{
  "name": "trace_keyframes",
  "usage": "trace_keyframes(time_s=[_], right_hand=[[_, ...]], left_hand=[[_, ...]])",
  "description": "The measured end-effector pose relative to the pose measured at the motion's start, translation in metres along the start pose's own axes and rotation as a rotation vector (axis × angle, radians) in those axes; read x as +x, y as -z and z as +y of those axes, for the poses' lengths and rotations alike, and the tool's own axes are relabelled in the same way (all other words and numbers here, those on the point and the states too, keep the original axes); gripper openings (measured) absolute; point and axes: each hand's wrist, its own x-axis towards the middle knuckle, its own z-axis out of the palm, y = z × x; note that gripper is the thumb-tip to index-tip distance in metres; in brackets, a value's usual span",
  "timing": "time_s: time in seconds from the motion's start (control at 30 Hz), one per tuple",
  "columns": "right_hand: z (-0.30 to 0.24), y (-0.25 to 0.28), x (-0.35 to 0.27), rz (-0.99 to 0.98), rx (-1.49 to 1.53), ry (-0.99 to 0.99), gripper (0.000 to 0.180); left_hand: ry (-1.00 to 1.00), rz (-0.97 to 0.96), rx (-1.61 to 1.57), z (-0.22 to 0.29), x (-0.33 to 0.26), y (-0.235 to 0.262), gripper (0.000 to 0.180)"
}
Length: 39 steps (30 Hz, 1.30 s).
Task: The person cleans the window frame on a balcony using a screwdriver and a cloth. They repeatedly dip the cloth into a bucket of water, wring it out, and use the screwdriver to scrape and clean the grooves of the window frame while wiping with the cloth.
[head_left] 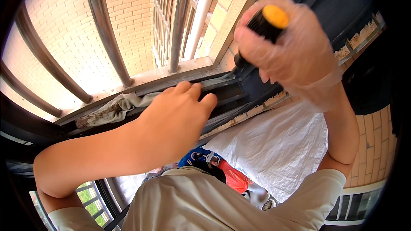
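My right hand (295, 42), in a clear plastic glove, grips a screwdriver (261, 26) with a black handle and a yellow end. It is held tilted, with its lower end down at the window track (224, 94), by the end of a cloth strip. My bare left hand (180, 109) is curled over this dirty grey-white cloth (115, 108), which lies along the track and shows on both sides of the fingers. The fingertips are bent under and hidden.
Metal window bars (107, 30) rise beyond the sill (188, 65), before a brick wall (128, 0). A dark frame (329, 4) stands behind my right hand. Below are a white crinkled sheet (274, 141) and a red bag (233, 175).
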Motion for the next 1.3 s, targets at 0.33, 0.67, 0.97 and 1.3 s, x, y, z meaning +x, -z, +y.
trace_keyframes(time_s=[0.33, 0.67, 0.97, 1.3], right_hand=[[0.002, -0.020, 0.007, -0.010, -0.180, 0.237, 0.017], [-0.022, -0.008, 0.009, -0.097, 0.200, -0.045, 0.025], [-0.043, 0.035, 0.003, -0.364, -0.641, -0.139, 0.025], [-0.065, -0.002, 0.035, -0.725, -0.938, -0.392, 0.029]], left_hand=[[-0.101, 0.202, 0.303, 0.002, 0.023, -0.023, 0.028], [0.123, 0.386, 0.278, 0.008, -0.064, 0.016, 0.027], [0.513, 0.624, -0.061, -0.023, -0.155, 0.033, 0.024], [0.560, 0.228, 0.242, -0.029, -0.152, 0.036, 0.044]])
